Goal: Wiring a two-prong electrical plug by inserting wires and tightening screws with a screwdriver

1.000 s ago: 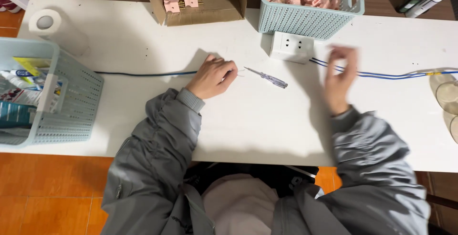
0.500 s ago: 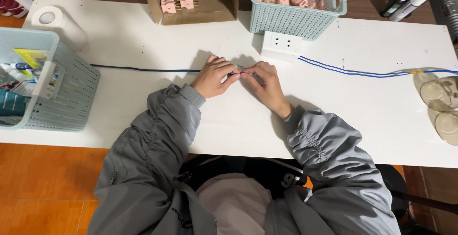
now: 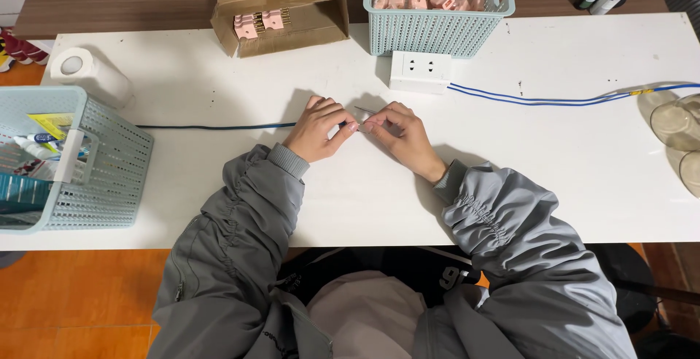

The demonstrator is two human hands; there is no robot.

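The white table (image 3: 219, 75) carries everything, and the person sits at its near edge with both grey sleeves resting on it. At the left edge a large pale blue basket (image 3: 109, 177) hangs partly over the side, with tubes and packets in it. At the far edge, near the middle, stands a second pale blue basket (image 3: 437, 27) filled with pink parts, and left of it lies an open cardboard box (image 3: 292, 5) with more pink parts. A white paper roll (image 3: 91, 75) lies near the far left corner. Just in front of the far basket sits a white socket block (image 3: 417, 72). In the middle of the table the left hand (image 3: 315, 129) pinches the end of a dark blue cable (image 3: 219, 126), which runs toward the left edge. The right hand (image 3: 401, 134) meets it, fingertips pressed together on a thin screwdriver (image 3: 364, 110); only its tip is visible.
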